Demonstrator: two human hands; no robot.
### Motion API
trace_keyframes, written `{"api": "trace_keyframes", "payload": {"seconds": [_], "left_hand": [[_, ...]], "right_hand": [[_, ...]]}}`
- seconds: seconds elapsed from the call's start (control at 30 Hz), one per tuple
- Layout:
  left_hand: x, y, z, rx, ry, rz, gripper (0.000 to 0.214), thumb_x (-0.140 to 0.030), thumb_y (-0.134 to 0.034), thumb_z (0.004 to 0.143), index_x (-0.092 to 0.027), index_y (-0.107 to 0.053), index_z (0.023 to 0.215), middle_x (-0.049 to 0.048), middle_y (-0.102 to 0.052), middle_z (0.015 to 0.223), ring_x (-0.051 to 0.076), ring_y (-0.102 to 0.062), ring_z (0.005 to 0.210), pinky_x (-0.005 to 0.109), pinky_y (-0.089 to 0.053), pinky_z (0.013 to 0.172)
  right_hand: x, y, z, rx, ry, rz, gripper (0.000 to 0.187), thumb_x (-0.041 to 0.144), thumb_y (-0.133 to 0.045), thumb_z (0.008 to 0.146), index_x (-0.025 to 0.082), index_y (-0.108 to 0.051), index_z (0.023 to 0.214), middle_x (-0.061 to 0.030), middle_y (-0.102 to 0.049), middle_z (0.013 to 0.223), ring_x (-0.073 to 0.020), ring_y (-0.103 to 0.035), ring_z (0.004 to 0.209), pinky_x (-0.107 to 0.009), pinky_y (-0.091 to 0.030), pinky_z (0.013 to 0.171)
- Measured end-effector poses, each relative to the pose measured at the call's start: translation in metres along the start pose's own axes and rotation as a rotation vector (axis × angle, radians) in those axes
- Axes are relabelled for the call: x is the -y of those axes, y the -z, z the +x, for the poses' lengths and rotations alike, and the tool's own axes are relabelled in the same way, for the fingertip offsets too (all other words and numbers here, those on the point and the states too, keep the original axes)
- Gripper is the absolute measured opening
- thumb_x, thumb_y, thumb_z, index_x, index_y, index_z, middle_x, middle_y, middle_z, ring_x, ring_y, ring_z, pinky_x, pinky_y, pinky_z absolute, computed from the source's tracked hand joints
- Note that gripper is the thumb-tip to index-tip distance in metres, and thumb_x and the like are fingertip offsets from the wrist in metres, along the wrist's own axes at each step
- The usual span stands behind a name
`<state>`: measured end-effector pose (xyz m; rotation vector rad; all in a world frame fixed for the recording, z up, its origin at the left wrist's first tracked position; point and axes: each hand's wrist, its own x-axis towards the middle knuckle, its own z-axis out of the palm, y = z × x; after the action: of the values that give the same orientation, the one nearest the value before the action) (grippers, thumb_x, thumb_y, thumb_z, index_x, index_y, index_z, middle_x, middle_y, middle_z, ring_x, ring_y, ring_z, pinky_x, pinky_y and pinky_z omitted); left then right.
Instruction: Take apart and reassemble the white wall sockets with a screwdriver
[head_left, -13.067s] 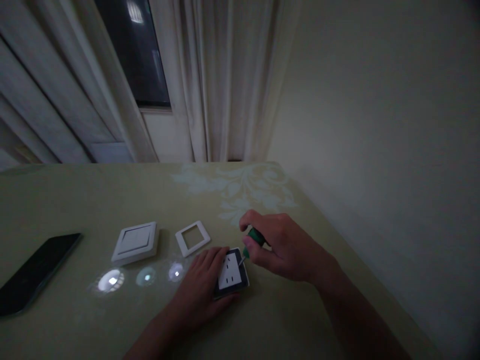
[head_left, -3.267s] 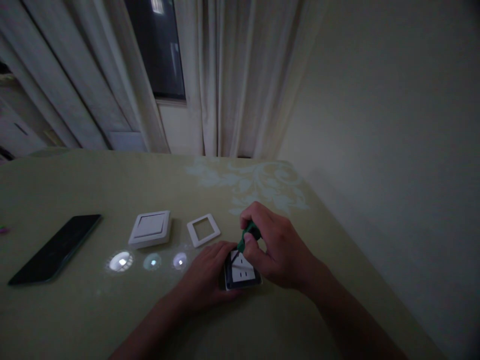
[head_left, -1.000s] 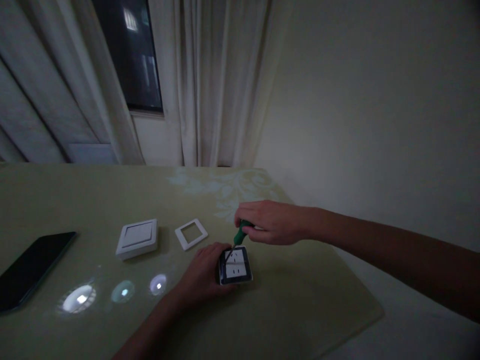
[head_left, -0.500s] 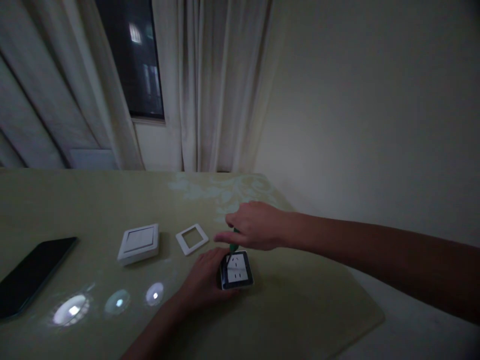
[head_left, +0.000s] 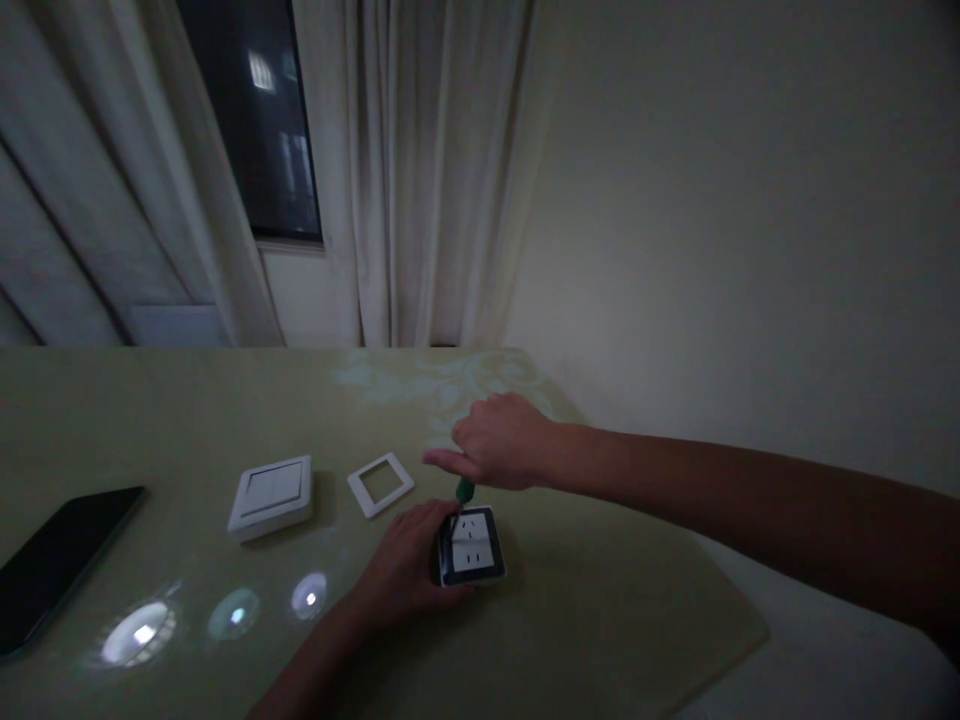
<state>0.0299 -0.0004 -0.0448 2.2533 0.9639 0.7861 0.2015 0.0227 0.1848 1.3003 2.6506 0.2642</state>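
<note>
A wall socket module (head_left: 471, 546), white face in a dark frame, lies on the pale green table (head_left: 585, 600). My left hand (head_left: 401, 565) grips its left edge and holds it down. My right hand (head_left: 499, 440) is closed over the top of a green-handled screwdriver (head_left: 465, 491), which stands nearly upright with its tip at the socket's far edge. Most of the handle is hidden under my palm.
A white square frame (head_left: 380, 483) lies just left of my right hand, and a white switch plate (head_left: 271, 494) further left. A dark phone (head_left: 56, 560) lies at the table's left edge. Light spots (head_left: 232, 612) reflect on the tabletop. Curtains and a wall stand behind.
My right hand has shifted on the screwdriver from a side grip to covering its top, and the tool now stands more upright. My left hand stays on the socket.
</note>
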Motion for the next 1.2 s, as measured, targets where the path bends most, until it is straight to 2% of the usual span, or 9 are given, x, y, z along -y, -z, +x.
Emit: {"api": "trace_keyframes", "payload": {"seconds": [0.07,0.2,0.27,0.53,0.73,0.8,1.03,1.13,1.2], "left_hand": [[0.003,-0.002,0.000,-0.001,0.008,0.000,0.085,-0.036,-0.092,0.064,-0.029,-0.059,0.142,0.0129,-0.072,0.139,0.045,-0.068,0.127,0.064,-0.054,0.109],[0.005,-0.004,-0.001,0.006,0.014,-0.013,0.061,-0.034,-0.088,0.070,-0.030,-0.068,0.128,0.0077,-0.076,0.130,0.040,-0.072,0.119,0.056,-0.058,0.104],[0.003,-0.003,-0.001,-0.003,0.012,-0.016,0.053,-0.034,-0.086,0.073,-0.030,-0.070,0.123,0.0071,-0.076,0.130,0.039,-0.072,0.118,0.054,-0.058,0.103],[-0.001,0.000,0.001,0.000,0.018,-0.008,0.079,-0.036,-0.090,0.067,-0.029,-0.060,0.139,0.0096,-0.074,0.135,0.041,-0.069,0.123,0.059,-0.054,0.107],[0.002,0.000,-0.001,0.001,-0.008,-0.015,0.062,-0.032,-0.088,0.072,-0.029,-0.067,0.130,0.0072,-0.077,0.128,0.037,-0.071,0.116,0.054,-0.057,0.101],[0.001,0.001,-0.001,-0.001,-0.014,-0.013,0.056,-0.032,-0.087,0.073,-0.029,-0.068,0.126,0.0065,-0.077,0.127,0.036,-0.071,0.116,0.053,-0.058,0.100],[0.002,-0.001,-0.001,0.002,0.022,0.001,0.085,-0.034,-0.093,0.068,-0.030,-0.057,0.145,0.0112,-0.071,0.141,0.041,-0.067,0.129,0.060,-0.052,0.111],[0.002,-0.001,-0.001,0.012,0.036,-0.004,0.084,-0.038,-0.092,0.069,-0.030,-0.057,0.145,0.0103,-0.073,0.139,0.040,-0.068,0.127,0.059,-0.053,0.110],[0.002,0.001,-0.001,0.020,0.042,-0.010,0.078,-0.041,-0.091,0.072,-0.030,-0.061,0.142,0.0099,-0.074,0.138,0.039,-0.069,0.125,0.057,-0.055,0.108]], "right_hand": [[-0.001,-0.005,0.000,-0.017,0.018,-0.054,0.052,0.052,-0.047,0.113,0.018,-0.079,0.090,-0.0117,-0.078,0.078,-0.0237,-0.070,0.068,-0.033,-0.034,0.058],[-0.005,-0.010,-0.007,-0.068,0.625,0.010,0.024,0.031,-0.056,0.111,0.022,-0.075,0.122,-0.0056,-0.080,0.095,-0.0210,-0.071,0.081,-0.032,-0.041,0.065],[-0.005,-0.010,-0.010,-0.104,0.730,0.137,0.027,0.023,-0.059,0.108,0.019,-0.067,0.134,-0.0074,-0.079,0.112,-0.0195,-0.071,0.098,-0.030,-0.046,0.073],[0.001,-0.011,-0.002,-0.070,-0.066,0.020,0.052,0.060,-0.052,0.109,0.015,-0.078,0.101,-0.0134,-0.080,0.086,-0.0255,-0.074,0.078,-0.032,-0.044,0.068],[-0.012,-0.017,-0.006,-0.172,0.641,-0.007,0.022,0.035,-0.055,0.111,0.024,-0.075,0.115,-0.0030,-0.079,0.093,-0.0192,-0.070,0.081,-0.032,-0.039,0.065],[-0.015,-0.017,-0.008,-0.213,0.734,0.074,0.019,0.031,-0.059,0.111,0.023,-0.071,0.124,-0.0040,-0.079,0.108,-0.0185,-0.071,0.095,-0.031,-0.044,0.074],[-0.003,-0.010,-0.004,-0.025,-0.073,0.103,0.067,0.072,-0.042,0.109,0.017,-0.079,0.105,-0.0150,-0.082,0.089,-0.0293,-0.077,0.083,-0.034,-0.047,0.068],[0.004,-0.007,-0.005,-0.023,-0.135,-0.009,0.053,0.058,-0.052,0.110,0.016,-0.082,0.098,-0.0170,-0.082,0.090,-0.0302,-0.077,0.086,-0.035,-0.049,0.070],[0.005,-0.004,-0.007,-0.033,0.031,-0.065,0.037,0.046,-0.057,0.110,0.018,-0.080,0.105,-0.0134,-0.082,0.088,-0.0278,-0.076,0.084,-0.034,-0.048,0.069]]}}
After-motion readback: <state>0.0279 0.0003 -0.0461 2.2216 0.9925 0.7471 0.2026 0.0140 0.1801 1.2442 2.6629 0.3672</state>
